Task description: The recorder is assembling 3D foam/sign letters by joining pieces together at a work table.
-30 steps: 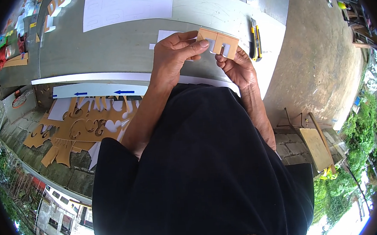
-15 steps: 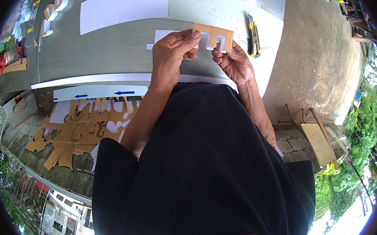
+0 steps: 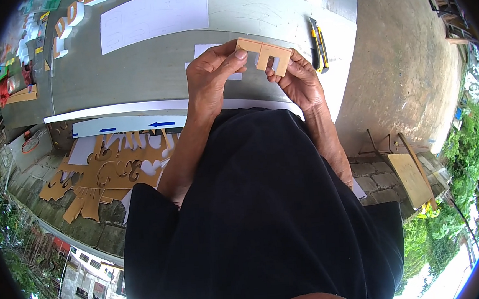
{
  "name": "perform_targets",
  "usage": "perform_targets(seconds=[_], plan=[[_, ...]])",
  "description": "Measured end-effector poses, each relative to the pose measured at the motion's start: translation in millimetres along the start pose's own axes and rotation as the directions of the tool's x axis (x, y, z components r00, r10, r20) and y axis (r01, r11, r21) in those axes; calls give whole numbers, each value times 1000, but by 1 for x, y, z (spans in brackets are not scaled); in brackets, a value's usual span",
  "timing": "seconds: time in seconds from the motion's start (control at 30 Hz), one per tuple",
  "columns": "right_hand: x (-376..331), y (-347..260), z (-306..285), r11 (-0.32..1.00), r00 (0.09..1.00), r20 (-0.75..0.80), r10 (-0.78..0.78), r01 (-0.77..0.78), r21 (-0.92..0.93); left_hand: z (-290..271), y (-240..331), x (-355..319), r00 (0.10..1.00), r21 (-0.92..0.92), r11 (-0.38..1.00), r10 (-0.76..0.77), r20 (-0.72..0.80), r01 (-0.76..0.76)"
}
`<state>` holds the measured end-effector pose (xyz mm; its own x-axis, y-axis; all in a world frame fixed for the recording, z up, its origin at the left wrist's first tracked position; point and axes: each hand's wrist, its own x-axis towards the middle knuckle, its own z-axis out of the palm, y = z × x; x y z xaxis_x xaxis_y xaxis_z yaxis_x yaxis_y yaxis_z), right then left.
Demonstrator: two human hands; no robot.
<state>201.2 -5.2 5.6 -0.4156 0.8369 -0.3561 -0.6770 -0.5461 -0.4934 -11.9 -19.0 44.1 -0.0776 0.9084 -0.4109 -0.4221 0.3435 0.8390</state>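
Both of my hands hold a small tan cut-out piece (image 3: 266,52) with two short legs, raised above the grey table (image 3: 134,73). My left hand (image 3: 212,76) pinches its left end between thumb and fingers. My right hand (image 3: 298,78) grips its right leg from below. A small white paper slip (image 3: 205,51) lies on the table just behind my left hand. A yellow and black utility knife (image 3: 318,43) lies to the right of my right hand.
A large white sheet (image 3: 155,16) lies further back on the table. Tan and white cut-out letters (image 3: 72,14) sit at the far left. Ornate tan cut-out panels (image 3: 108,172) lie below the table's near edge. A wooden board (image 3: 411,179) rests on the concrete floor at right.
The tan piece has been turned and shifted slightly between my fingers; both hands have kept their hold on it above the table.
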Motion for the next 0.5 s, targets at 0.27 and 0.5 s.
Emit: perform_targets(seconds=[0.27, 0.5], plan=[[-1, -9, 12, 978, 999, -46, -24, 14, -208, -2, -8, 5, 999, -58, 998, -10, -37, 8], [-4, -15, 20, 837, 974, -19, -227, 185, -516, 2, -14, 1, 981, -78, 986, 158, 113, -150]])
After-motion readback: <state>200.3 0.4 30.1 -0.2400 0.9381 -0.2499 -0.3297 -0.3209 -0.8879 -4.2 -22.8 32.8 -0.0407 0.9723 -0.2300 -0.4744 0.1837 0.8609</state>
